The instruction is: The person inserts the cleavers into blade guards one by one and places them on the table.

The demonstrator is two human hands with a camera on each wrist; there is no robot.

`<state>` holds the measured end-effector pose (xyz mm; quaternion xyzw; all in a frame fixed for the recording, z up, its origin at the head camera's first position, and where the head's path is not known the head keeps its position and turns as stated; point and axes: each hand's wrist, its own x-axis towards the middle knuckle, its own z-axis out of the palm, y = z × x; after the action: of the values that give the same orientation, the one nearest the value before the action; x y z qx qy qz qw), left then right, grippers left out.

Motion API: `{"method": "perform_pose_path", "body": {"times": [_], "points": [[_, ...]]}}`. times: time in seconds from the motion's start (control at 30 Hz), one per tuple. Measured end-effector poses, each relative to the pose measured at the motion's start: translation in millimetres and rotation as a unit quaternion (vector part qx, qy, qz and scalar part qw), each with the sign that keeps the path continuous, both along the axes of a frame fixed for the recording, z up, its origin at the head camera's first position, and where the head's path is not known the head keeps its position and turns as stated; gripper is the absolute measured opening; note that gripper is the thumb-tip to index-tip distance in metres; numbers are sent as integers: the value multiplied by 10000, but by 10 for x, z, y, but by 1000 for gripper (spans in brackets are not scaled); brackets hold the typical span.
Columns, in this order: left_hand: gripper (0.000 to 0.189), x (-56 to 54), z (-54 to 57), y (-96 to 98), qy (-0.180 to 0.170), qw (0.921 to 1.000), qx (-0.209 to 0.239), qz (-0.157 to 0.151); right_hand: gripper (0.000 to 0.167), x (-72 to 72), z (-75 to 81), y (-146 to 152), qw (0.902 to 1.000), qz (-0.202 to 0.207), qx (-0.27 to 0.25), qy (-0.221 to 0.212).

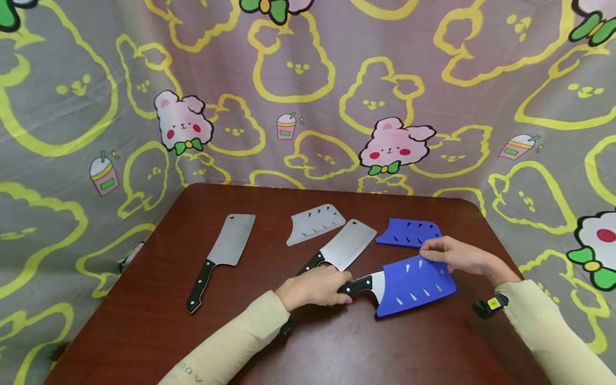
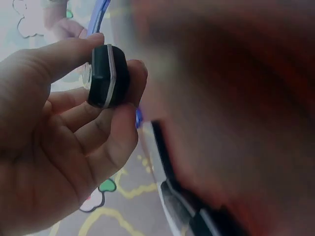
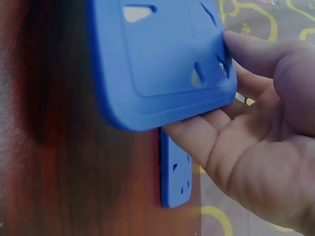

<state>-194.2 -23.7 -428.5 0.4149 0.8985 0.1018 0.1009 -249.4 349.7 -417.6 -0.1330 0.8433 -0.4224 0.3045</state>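
Note:
My left hand (image 1: 318, 286) pinches the black riveted handle of a cleaver (image 1: 358, 285); in the left wrist view the handle's butt (image 2: 109, 76) shows between thumb and fingers. A blue blade guard (image 1: 417, 283) with slots covers most of that cleaver's blade, leaving bare metal near the handle. With thumb and fingers, my right hand (image 1: 452, 254) grips the guard's far upper corner, also visible in the right wrist view on the blue guard (image 3: 172, 64). Just behind my left hand lies a bare cleaver (image 1: 348, 243), its handle partly hidden by that hand.
Another bare cleaver (image 1: 234, 240) lies at the left of the brown table (image 1: 159, 278). A whitish translucent blade guard (image 1: 315, 223) rests at the back middle, and a second blue guard (image 1: 409, 232) behind my right hand. A patterned curtain (image 1: 313, 123) surrounds the table.

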Motion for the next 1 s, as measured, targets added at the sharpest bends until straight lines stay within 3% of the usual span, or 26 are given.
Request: {"method": "perform_pose_path", "body": {"times": [0.2,0.43,0.77,1.0], "points": [[28,62,-61,90,-10,9998,-172,-136,24,55,-50,53,9984,563,-4,10],[29,98,-30,137,6,9996,-250,-163,16,46,16,-38,9892,1109,548,782],[32,17,34,15,-239,9996,-156,-94,25,18,135,-108,9872,928,786,1033],[33,-55,164,-149,-283,9996,26,86,21,-57,135,-137,9758,409,1110,1838]]}}
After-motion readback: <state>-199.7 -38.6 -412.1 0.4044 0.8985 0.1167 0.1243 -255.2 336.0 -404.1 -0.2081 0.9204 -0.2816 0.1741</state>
